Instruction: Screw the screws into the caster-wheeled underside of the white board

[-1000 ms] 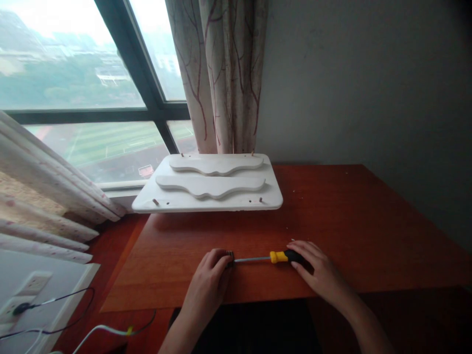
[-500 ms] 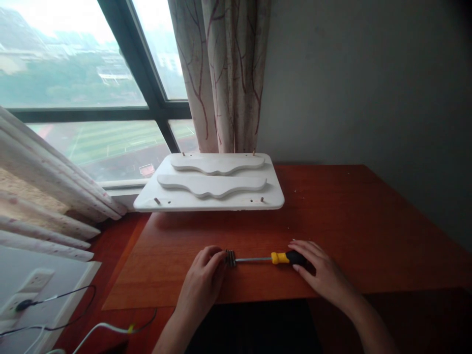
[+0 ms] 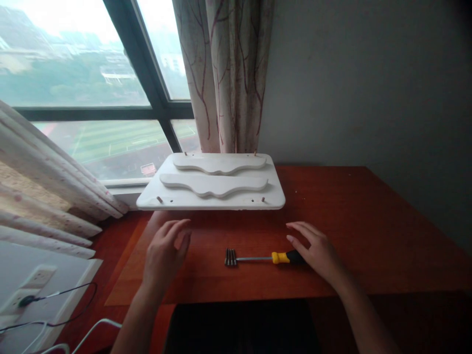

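On the table lies a screwdriver [image 3: 280, 257] with a yellow and black handle, its shaft pointing left at several metal screws [image 3: 230, 257] lined up side by side. My left hand [image 3: 165, 253] hovers left of the screws, fingers apart and holding nothing. Above the handle's black end, my right hand [image 3: 317, 248] is raised with thumb and fingers spread, also holding nothing. Farther back rests a white board [image 3: 147, 199] with wooden dowels standing near its corners. Two wavy-edged white pieces, a front one [image 3: 214, 185] and a back one [image 3: 220, 163], lie on it.
The brown wooden table [image 3: 339, 231] meets a grey wall at the back and right. A window and a patterned curtain [image 3: 236, 73] stand behind the board. At lower left are a wall socket [image 3: 39, 277] and cables. Small white crumbs dot the table.
My left hand has let go of the screws and moved left and up. My right hand has come off the screwdriver handle and lifted. Screwdriver and screws stay in place.
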Demonstrator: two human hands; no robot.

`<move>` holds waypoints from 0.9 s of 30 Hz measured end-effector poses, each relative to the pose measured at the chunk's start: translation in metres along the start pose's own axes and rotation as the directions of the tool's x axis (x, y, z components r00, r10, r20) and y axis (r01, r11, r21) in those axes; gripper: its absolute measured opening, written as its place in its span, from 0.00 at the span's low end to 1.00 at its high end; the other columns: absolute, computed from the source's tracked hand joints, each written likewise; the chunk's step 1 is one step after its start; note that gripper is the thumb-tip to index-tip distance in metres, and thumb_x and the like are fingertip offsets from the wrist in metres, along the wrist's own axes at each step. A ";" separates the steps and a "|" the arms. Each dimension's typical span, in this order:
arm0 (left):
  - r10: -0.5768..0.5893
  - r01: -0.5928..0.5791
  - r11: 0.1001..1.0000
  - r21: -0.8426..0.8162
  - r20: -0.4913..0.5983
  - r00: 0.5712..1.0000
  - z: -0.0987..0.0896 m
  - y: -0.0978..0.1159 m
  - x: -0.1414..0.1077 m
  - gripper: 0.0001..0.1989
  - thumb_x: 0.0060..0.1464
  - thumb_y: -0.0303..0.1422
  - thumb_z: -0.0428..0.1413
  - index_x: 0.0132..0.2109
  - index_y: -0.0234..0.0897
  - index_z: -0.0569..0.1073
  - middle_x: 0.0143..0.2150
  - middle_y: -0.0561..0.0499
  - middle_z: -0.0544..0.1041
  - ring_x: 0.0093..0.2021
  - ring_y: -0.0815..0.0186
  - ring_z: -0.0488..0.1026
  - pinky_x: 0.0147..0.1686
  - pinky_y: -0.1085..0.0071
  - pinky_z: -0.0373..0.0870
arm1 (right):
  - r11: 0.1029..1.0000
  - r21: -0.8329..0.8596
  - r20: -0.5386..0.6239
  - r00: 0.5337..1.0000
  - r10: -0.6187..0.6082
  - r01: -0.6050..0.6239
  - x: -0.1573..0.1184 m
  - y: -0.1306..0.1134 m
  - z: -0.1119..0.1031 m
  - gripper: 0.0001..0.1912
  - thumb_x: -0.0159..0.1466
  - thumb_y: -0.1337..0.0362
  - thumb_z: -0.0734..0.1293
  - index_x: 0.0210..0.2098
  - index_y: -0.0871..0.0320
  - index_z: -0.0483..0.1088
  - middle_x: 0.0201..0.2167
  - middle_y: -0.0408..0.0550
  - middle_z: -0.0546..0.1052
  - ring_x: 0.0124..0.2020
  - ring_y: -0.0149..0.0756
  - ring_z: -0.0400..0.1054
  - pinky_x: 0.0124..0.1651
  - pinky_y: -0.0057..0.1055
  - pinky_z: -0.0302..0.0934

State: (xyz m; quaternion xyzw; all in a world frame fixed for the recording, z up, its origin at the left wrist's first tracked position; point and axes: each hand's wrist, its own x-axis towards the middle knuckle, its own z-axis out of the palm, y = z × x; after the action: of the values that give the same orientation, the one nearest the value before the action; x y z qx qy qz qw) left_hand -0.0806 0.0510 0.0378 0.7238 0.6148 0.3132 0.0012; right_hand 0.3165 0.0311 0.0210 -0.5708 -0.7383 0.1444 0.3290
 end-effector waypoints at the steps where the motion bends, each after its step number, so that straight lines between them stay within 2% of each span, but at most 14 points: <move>1: -0.055 0.056 0.998 0.031 -0.031 0.998 -0.008 -0.007 0.011 0.14 0.63 0.38 0.53 0.53 0.42 0.74 0.48 0.48 0.77 0.37 0.63 0.76 0.37 0.68 0.72 | 1.000 0.015 -0.016 1.000 -0.015 0.015 0.012 -0.005 0.001 0.14 0.70 0.58 0.64 0.51 0.55 0.73 0.48 0.52 0.78 0.49 0.42 0.74 0.55 0.40 0.68; 3: -0.146 0.154 0.983 0.097 -0.085 0.986 -0.023 -0.019 0.034 0.17 0.62 0.40 0.53 0.55 0.41 0.73 0.45 0.48 0.77 0.33 0.65 0.75 0.33 0.69 0.70 | 0.999 0.025 -0.035 0.999 -0.034 0.035 0.037 -0.015 0.007 0.14 0.70 0.59 0.63 0.51 0.56 0.73 0.41 0.51 0.78 0.41 0.39 0.74 0.47 0.35 0.69; 6: -0.186 0.210 0.954 0.213 -0.130 0.974 -0.032 -0.033 0.061 0.20 0.63 0.39 0.51 0.57 0.38 0.73 0.44 0.46 0.78 0.37 0.61 0.76 0.37 0.68 0.69 | 0.999 -0.038 -0.089 0.995 -0.042 0.038 0.074 -0.028 0.018 0.17 0.69 0.59 0.63 0.55 0.59 0.71 0.35 0.49 0.77 0.32 0.36 0.71 0.39 0.33 0.67; 8: -0.210 0.234 0.929 0.288 -0.113 0.971 -0.031 -0.041 0.072 0.21 0.64 0.40 0.48 0.58 0.36 0.74 0.45 0.43 0.79 0.40 0.57 0.76 0.37 0.66 0.68 | 0.996 -0.072 -0.104 0.993 -0.051 0.044 0.093 -0.034 0.027 0.18 0.69 0.59 0.63 0.55 0.60 0.71 0.35 0.50 0.77 0.32 0.38 0.70 0.40 0.34 0.66; 11: -0.225 0.230 0.914 0.335 -0.055 0.973 -0.025 -0.051 0.079 0.21 0.65 0.40 0.46 0.54 0.35 0.77 0.47 0.41 0.79 0.40 0.55 0.76 0.36 0.65 0.66 | 0.990 -0.120 -0.083 0.993 -0.085 0.075 0.112 -0.037 0.036 0.15 0.70 0.59 0.61 0.48 0.57 0.76 0.35 0.51 0.77 0.36 0.40 0.71 0.41 0.34 0.63; 14: -0.202 0.208 0.923 0.325 -0.052 0.978 -0.022 -0.058 0.081 0.20 0.65 0.40 0.47 0.51 0.36 0.79 0.49 0.42 0.79 0.40 0.56 0.76 0.35 0.65 0.65 | 0.982 -0.156 -0.045 0.993 -0.113 0.105 0.120 -0.037 0.039 0.13 0.70 0.60 0.62 0.41 0.55 0.78 0.34 0.50 0.78 0.35 0.39 0.71 0.39 0.32 0.61; 20: -0.165 0.185 0.936 0.300 -0.093 0.982 -0.018 -0.064 0.082 0.19 0.65 0.40 0.47 0.46 0.36 0.79 0.45 0.43 0.80 0.39 0.57 0.75 0.35 0.67 0.63 | 0.971 -0.216 -0.022 0.993 -0.114 0.106 0.121 -0.030 0.039 0.13 0.70 0.61 0.62 0.38 0.55 0.78 0.35 0.50 0.79 0.33 0.37 0.71 0.37 0.31 0.60; 23: -0.152 0.173 0.944 0.281 -0.095 0.984 -0.014 -0.062 0.080 0.18 0.65 0.39 0.47 0.46 0.36 0.79 0.45 0.43 0.80 0.40 0.57 0.76 0.36 0.67 0.64 | 0.966 -0.231 -0.018 0.992 -0.121 0.114 0.119 -0.024 0.038 0.14 0.70 0.63 0.61 0.33 0.56 0.76 0.34 0.51 0.79 0.34 0.38 0.71 0.38 0.31 0.60; 27: -0.120 0.135 0.963 0.234 -0.076 0.990 -0.009 -0.052 0.073 0.18 0.65 0.40 0.47 0.45 0.36 0.79 0.45 0.43 0.81 0.41 0.57 0.77 0.37 0.67 0.65 | 0.967 -0.228 -0.043 0.991 -0.129 0.116 0.111 -0.011 0.029 0.12 0.69 0.66 0.62 0.31 0.57 0.74 0.33 0.51 0.79 0.35 0.39 0.72 0.40 0.32 0.61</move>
State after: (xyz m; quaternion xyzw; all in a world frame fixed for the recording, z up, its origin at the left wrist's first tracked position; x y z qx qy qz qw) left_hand -0.1274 0.1256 0.0578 0.6678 0.6930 0.2582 -0.0843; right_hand 0.2747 0.1367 0.0420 -0.5617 -0.7740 0.0228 0.2915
